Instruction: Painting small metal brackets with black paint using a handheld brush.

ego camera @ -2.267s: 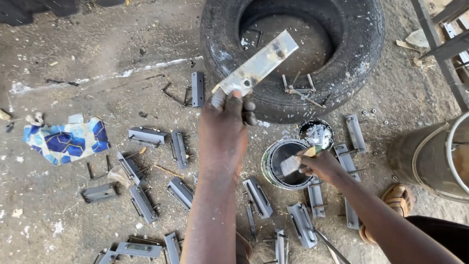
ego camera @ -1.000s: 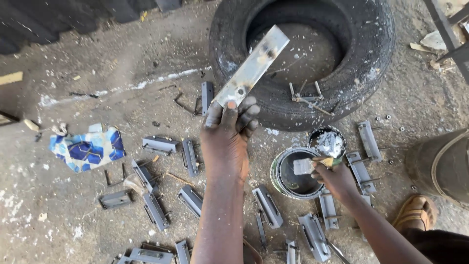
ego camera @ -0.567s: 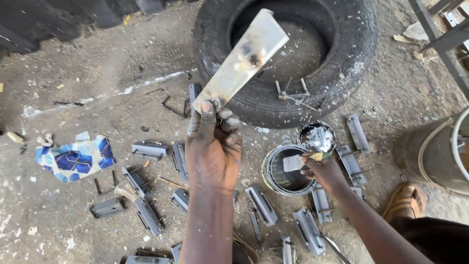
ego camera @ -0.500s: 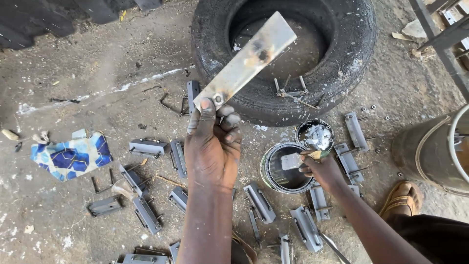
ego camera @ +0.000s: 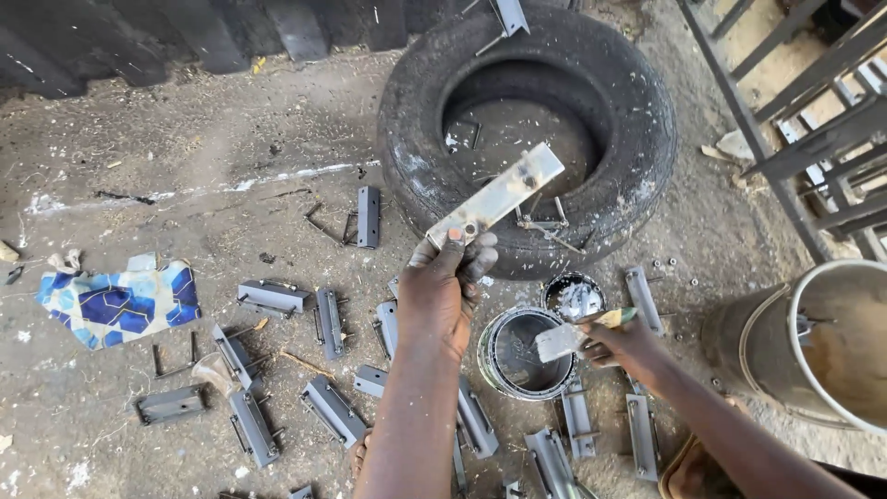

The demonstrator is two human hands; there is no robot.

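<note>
Grey-painted metal brackets (ego camera: 334,410) lie scattered on the dirt floor nearest the person, seemingly finished. Just beyond, the right hand (ego camera: 621,344) grips a flat paintbrush (ego camera: 565,340) at the rim of an open round paint tin (ego camera: 523,353). The left hand (ego camera: 443,296) is closed on one end of a bare flat steel bar (ego camera: 497,198), raised above an old black tyre (ego camera: 528,129); it looks unpainted, so coating it remains.
</note>
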